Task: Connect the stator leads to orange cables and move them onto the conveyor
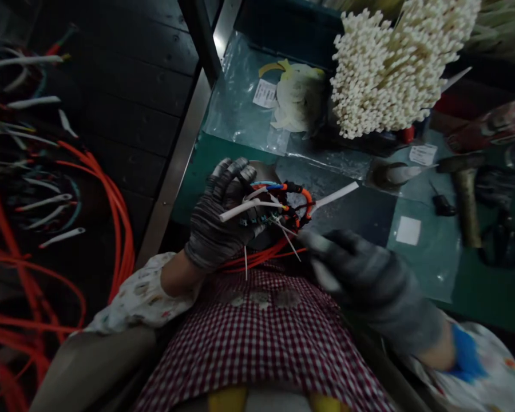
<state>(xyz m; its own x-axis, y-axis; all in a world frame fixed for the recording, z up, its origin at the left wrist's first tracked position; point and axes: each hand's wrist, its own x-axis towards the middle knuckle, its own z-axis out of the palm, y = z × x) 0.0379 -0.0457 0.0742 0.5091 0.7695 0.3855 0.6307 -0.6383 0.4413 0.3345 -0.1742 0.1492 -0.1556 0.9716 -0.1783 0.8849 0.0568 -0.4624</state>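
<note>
My left hand (221, 214), in a grey knit glove, grips a wire harness (278, 205) of orange, blue and black wires. White cable ties (288, 240) stick out from the harness, and thick white sleeves (335, 194) (240, 209) extend from it on both sides. My right hand (363, 277), in a matching glove and slightly blurred, pinches a white strip (326, 276), probably a cable tie, right next to the harness. Orange wires (261, 257) hang below the harness over my checked apron (257, 337).
A large bundle of white cable ties (386, 68) stands at the back. Orange wires with white ends (47, 200) lie on the dark bench at left, beyond a metal rail (175, 166). A mallet (466, 194) and black-handled scissors (502, 240) lie on the green mat at right.
</note>
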